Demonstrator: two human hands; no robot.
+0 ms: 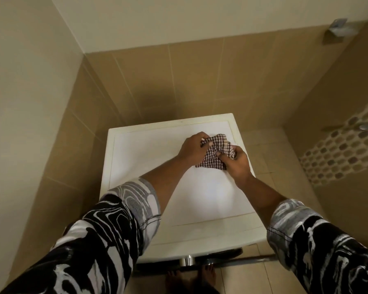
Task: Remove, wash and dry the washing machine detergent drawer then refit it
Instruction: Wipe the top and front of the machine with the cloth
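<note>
Two hands in the head view, left hand [192, 150] and right hand [236, 161], grip one bunched checked cloth [216, 151] between them over the washing machine [147, 149] top surface, far right. The detergent drawer is unseen; whether the cloth wraps it cannot be told

Surface: the flat white top of a washing machine [149, 158], with a raised rim round it.
On it: a checked cloth [216, 152], bunched up near the far right corner; whether its lower end touches the surface or hangs just above it, I cannot tell.
Hold: the left hand [192, 148] and right hand [237, 164] both grip the cloth.
Below: the tiled floor [249, 281] carries the machine.
</note>
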